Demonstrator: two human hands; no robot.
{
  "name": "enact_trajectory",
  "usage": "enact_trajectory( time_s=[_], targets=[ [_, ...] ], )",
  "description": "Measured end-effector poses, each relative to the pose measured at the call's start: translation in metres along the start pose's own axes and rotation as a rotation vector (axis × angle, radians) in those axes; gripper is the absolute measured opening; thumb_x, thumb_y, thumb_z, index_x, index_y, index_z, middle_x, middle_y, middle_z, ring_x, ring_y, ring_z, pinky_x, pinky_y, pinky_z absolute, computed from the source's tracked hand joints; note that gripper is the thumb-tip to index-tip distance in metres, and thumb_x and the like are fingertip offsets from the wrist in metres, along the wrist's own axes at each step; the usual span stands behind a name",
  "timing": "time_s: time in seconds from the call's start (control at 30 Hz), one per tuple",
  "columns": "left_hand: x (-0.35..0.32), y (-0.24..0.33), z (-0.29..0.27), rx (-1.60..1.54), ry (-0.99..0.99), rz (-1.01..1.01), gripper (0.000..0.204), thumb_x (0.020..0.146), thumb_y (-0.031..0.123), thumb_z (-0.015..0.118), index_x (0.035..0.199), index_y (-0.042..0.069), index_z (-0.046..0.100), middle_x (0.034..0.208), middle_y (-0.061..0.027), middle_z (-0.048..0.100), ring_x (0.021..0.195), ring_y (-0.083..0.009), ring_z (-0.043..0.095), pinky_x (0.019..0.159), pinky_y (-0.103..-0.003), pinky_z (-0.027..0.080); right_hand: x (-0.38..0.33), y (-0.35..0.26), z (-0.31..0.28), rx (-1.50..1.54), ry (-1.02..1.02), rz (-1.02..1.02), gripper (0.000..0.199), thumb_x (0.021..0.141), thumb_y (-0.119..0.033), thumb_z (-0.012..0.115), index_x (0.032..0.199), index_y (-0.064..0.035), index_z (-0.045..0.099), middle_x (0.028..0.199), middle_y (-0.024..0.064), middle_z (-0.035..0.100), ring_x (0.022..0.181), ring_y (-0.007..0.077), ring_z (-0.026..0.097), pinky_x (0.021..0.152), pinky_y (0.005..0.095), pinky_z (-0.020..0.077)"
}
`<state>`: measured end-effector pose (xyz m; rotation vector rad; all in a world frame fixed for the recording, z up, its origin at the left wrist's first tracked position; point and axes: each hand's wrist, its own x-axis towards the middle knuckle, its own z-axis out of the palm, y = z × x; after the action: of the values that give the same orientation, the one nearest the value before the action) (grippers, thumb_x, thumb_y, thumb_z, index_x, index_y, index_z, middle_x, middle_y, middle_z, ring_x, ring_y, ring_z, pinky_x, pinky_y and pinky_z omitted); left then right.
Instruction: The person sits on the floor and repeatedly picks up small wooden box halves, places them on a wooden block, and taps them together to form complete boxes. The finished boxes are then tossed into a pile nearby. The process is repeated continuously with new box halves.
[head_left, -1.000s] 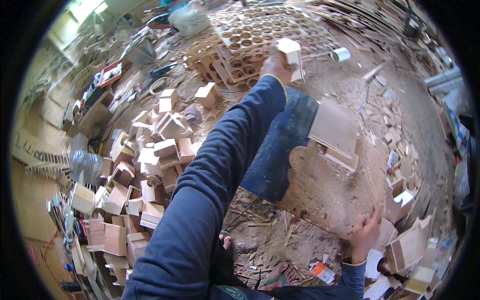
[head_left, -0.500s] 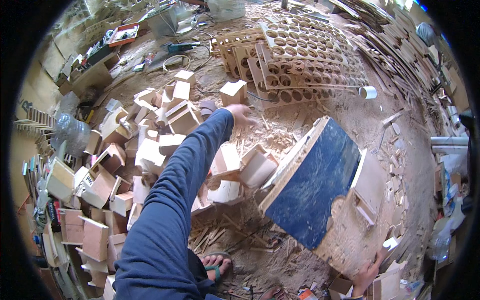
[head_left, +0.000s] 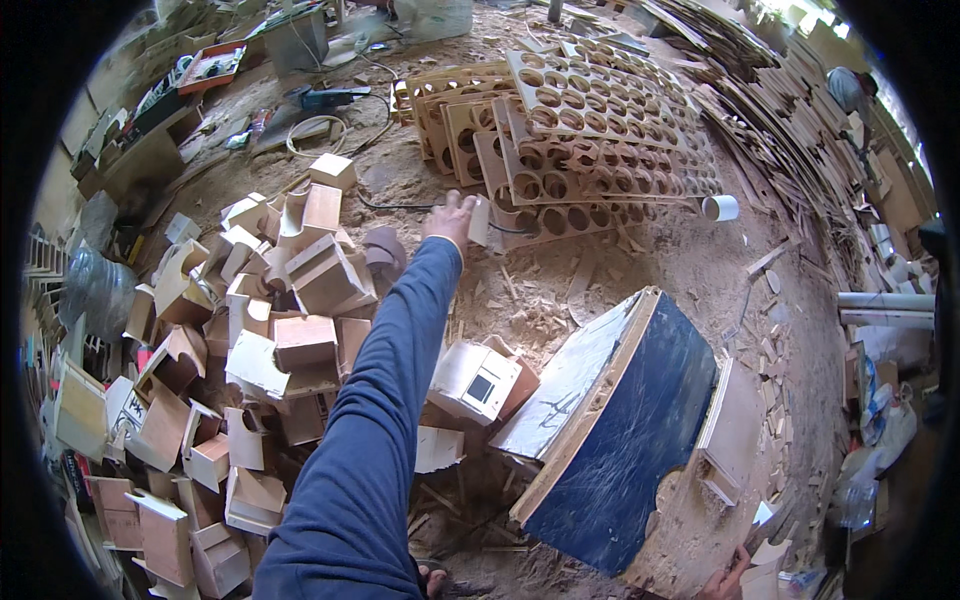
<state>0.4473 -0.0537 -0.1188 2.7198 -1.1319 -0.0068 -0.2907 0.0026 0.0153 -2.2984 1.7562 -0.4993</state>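
Observation:
My left arm reaches forward across the work area, and my left hand (head_left: pixel 450 220) is closed around a small wooden box piece (head_left: pixel 479 222) on the dusty ground, beside the perforated boards. Much of that piece is hidden behind the fingers. At the lower right, my right hand (head_left: pixel 726 577) is partly cut off by the picture's edge; its visible fingers are stretched out beside the wooden end of a tilted bench board with a blue panel (head_left: pixel 625 430). It shows nothing held. Another pale wooden piece (head_left: pixel 722 435) sits on that board.
A large heap of wooden box pieces (head_left: pixel 305 340) with curved cut-outs fills the left. Stacked boards with round holes (head_left: pixel 600 120) lie ahead, near a power tool (head_left: pixel 325 97) and its cable. Wood strips (head_left: pixel 760 120) are piled far right. A white pipe piece (head_left: pixel 720 208) lies nearby.
My left hand has moved from beside the wooden box piece onto it and taken hold. The view has shifted, and my right hand sits lower in the picture.

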Motion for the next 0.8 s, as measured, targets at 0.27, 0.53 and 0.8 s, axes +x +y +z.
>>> enact_trajectory(
  time_s=[0.27, 0.53, 0.8],
  targets=[
    [-0.036, 0.024, -0.112, -0.778, 0.254, 0.135, 0.072, 0.074, 0.029, 0.081, 0.128, -0.001, 0.043, 0.112, -0.0209, 0.064, 0.103, -0.0277, 0.065, 0.089, -0.036, 0.052, 0.002, 0.032, 0.013, 0.131, 0.089, -0.003, 0.054, 0.076, -0.013, 0.045, 0.127, 0.0054, 0.047, 0.121, 0.0264, 0.053, 0.116, 0.0429, 0.048, 0.104, 0.0464, 0.0346],
    [-0.199, 0.182, -0.200, -1.094, -0.084, 0.889, 0.090, 0.073, 0.016, 0.086, 0.144, 0.008, 0.031, 0.137, -0.0140, 0.050, 0.121, -0.0265, 0.054, 0.093, -0.042, 0.051, -0.004, 0.038, 0.020, 0.207, 0.094, 0.068, 0.055, 0.079, -0.004, 0.051, 0.132, 0.0029, 0.046, 0.127, 0.0274, 0.054, 0.121, 0.0431, 0.050, 0.104, 0.0439, 0.0386],
    [-0.271, 0.257, -0.176, -0.687, -0.177, 1.005, 0.086, 0.076, 0.010, 0.076, 0.147, 0.008, 0.027, 0.135, -0.0254, 0.043, 0.127, -0.0435, 0.042, 0.108, -0.044, 0.036, -0.005, 0.024, 0.017, 0.194, 0.186, 0.036, 0.048, 0.082, -0.007, 0.051, 0.129, -0.0009, 0.048, 0.119, 0.0284, 0.057, 0.109, 0.0462, 0.055, 0.093, 0.0484, 0.0445]
  ],
)
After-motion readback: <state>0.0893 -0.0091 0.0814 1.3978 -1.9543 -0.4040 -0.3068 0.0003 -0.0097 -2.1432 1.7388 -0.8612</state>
